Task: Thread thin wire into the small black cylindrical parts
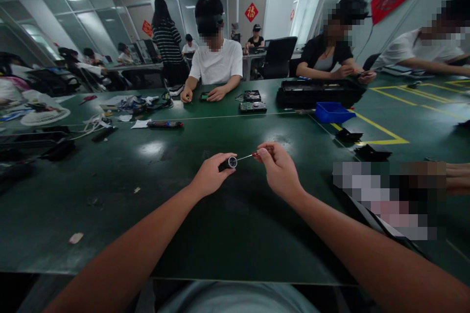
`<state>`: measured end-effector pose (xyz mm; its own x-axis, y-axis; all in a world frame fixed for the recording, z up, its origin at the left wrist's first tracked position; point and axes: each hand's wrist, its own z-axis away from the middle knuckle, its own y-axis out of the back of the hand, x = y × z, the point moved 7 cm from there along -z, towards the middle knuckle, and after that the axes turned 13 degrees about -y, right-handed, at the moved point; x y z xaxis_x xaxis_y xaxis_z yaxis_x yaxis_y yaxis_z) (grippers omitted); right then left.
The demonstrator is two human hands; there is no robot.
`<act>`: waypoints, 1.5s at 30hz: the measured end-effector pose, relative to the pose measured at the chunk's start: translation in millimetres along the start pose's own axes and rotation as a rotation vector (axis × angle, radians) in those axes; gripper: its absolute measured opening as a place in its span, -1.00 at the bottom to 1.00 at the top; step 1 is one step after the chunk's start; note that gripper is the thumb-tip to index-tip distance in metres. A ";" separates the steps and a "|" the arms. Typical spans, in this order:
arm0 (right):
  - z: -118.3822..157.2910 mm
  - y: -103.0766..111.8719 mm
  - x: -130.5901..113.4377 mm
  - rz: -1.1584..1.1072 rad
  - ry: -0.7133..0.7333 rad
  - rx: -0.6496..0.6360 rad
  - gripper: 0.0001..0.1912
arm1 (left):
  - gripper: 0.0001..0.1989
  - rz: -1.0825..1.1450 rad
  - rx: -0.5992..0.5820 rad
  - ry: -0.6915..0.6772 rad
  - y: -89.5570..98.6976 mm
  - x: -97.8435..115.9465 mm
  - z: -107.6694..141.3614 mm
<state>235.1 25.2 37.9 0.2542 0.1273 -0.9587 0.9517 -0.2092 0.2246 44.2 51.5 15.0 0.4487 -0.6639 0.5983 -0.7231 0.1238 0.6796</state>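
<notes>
Black cylinder [223, 165] up front, held clear of the tabletop, and my left hand [209, 176] has it, thumb and fingers curled round its side, ringed end turned toward my right and a little toward me. Across from it, my right hand [278, 170] is closed on the brownish handle of a thin-shafted screwdriver [245, 157], and here's the line that counts: the shaft runs leftward and slightly down, straight at that round end. The cylinder lies to the left of my right hand, just beyond the tip; the shaft bridges the gap, though whether it sits inside or merely touches the rim, I can't tell. The cylinder's long axis seems to point back into my left palm, mostly hidden by fingers. Below, the green table [121, 205] spreads out, glossy, with a pale scrap [76, 238] off to the left. Farther out, a dark pen-like tool [165, 124] lies crosswise, circuit boards [253, 107] sit beyond, and a blue tray [333, 113] rests to the right, just before a long black housing [319, 94]. Opposite, a person in a white shirt [217, 62] works at the far edge; behind, glass partitions and a red diamond sign [251, 11].
</notes>
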 end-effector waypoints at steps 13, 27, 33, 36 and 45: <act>4.2 -0.6 -12.8 0.293 0.036 -0.009 -0.69 | -0.60 -0.071 0.022 -0.060 6.9 -1.2 0.3; 8.8 -9.1 -19.5 0.329 0.060 -0.124 -0.60 | -0.59 -0.123 -0.006 -0.080 3.5 -2.0 0.6; 10.2 -9.7 -18.8 0.296 0.092 -0.120 -0.74 | -0.60 -0.112 0.005 -0.071 4.6 -2.3 1.2; 10.1 -9.9 -16.6 0.289 0.074 -0.136 -0.64 | -0.59 -0.104 -0.003 -0.074 3.6 -1.9 1.0; 5.8 -8.7 -7.3 0.146 0.040 -0.131 -0.78 | -0.60 -0.111 0.010 -0.065 6.0 -2.9 0.6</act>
<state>224.0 20.5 41.9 0.3951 0.1435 -0.9074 0.9179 -0.1002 0.3839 38.3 53.7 17.2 0.4918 -0.7195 0.4903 -0.6758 0.0396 0.7360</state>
